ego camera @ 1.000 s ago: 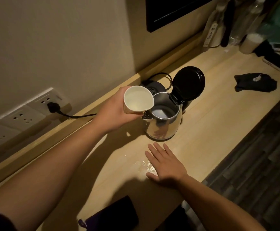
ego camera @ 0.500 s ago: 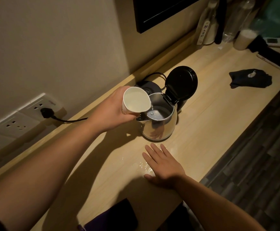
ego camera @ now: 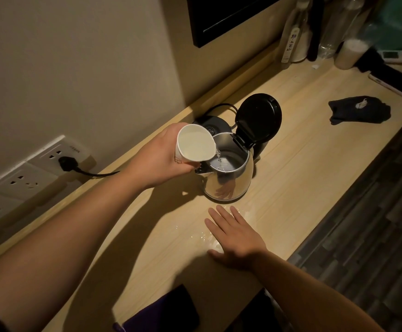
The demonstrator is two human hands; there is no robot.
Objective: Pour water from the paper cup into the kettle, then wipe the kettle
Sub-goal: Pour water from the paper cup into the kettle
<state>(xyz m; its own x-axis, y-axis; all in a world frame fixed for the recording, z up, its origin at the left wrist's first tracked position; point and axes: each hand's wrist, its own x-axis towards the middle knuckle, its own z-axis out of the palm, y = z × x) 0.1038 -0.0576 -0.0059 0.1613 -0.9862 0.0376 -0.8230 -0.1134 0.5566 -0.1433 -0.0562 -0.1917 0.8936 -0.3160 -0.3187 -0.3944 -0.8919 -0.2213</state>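
My left hand point(ego camera: 161, 156) grips a white paper cup point(ego camera: 195, 143), tilted with its pinched rim over the kettle's mouth. A thin stream of water runs from the cup into the steel kettle point(ego camera: 228, 173), which stands on the wooden counter point(ego camera: 302, 164) with its black lid point(ego camera: 258, 118) swung upright. My right hand point(ego camera: 235, 236) lies flat on the counter just in front of the kettle, fingers spread, holding nothing. A dark cloth point(ego camera: 360, 110) rests on the counter far to the right.
The kettle's black base point(ego camera: 210, 123) sits behind it, its cord running to a plug point(ego camera: 67, 162) in the wall sockets. Spilled water point(ego camera: 207, 237) glistens beside my right hand. Bottles point(ego camera: 295, 39) crowd the far end. A dark object point(ego camera: 166, 310) lies at the near edge.
The cup has tipped further and water now streams into the kettle. My right hand has stayed flat on the counter. The view has shifted slightly.
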